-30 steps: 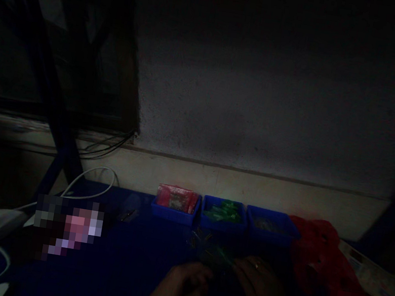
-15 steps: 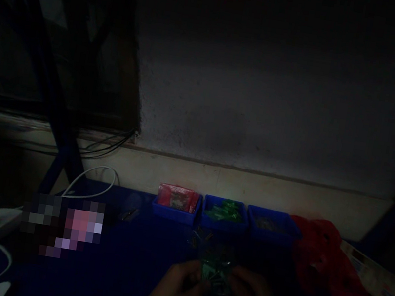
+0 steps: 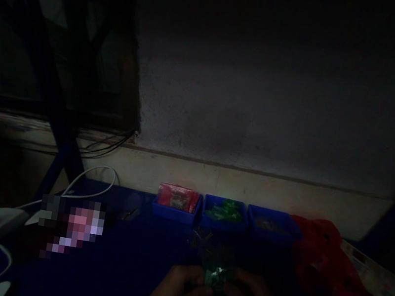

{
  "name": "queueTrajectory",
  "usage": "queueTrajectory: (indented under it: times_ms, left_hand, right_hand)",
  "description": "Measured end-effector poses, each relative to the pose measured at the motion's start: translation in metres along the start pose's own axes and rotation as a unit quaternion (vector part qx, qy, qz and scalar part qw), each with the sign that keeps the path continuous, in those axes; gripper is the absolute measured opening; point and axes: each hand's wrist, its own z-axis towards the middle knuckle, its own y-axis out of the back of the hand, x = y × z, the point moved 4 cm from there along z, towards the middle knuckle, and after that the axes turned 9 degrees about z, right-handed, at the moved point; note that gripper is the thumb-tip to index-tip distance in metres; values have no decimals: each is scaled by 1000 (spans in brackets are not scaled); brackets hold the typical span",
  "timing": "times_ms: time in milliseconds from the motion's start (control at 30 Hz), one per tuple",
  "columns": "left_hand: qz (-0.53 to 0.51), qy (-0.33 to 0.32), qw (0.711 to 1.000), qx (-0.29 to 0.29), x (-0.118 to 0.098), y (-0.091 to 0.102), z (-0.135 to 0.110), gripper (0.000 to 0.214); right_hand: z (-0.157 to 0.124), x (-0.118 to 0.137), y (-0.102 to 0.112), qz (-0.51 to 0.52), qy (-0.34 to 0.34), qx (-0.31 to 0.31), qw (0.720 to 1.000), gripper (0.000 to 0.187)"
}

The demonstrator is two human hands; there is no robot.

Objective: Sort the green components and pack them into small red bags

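Left hand (image 3: 181, 288), right hand (image 3: 251, 295) — both tight on the green packet (image 3: 215, 276) between them.

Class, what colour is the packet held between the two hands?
The packet looks green; it shows best in the head view.

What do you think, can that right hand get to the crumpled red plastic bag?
Probably yes: the right hand has the crumpled red plastic bag on its own side, with nothing seeming to block the way, though its fingers are busy at the small shiny green plastic packet.
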Motion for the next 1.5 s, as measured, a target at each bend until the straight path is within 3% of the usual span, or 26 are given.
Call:
queueTrajectory:
  times_ms: [133,400,867,1100,1400,1500]
  left_hand:
    - [-10,-6,1000,5,0,-1,1,17]
    - [-15,5,1000,4,-1,-2,1,18]
    - [-17,6,1000,-9,0,-1,2,22]
    - [-17,-28,999,16,-10,-1,0,22]
    - [-3,5,1000,-28,-10,2,-3,29]
    - [0,-2,1000,-16,-13,1,-1,28]
  right_hand:
    - [2,4,-3,-1,4,28,1000,33]
    - [4,-9,-1,22,-10,17,1000,43]
    - [3,-2,-1,13,-11,16,1000,39]
    - [1,-6,0,11,-5,14,1000,38]
    - [4,-2,-1,-12,0,21,1000,34]
    - [4,-4,-2,-5,2,24,1000,32]
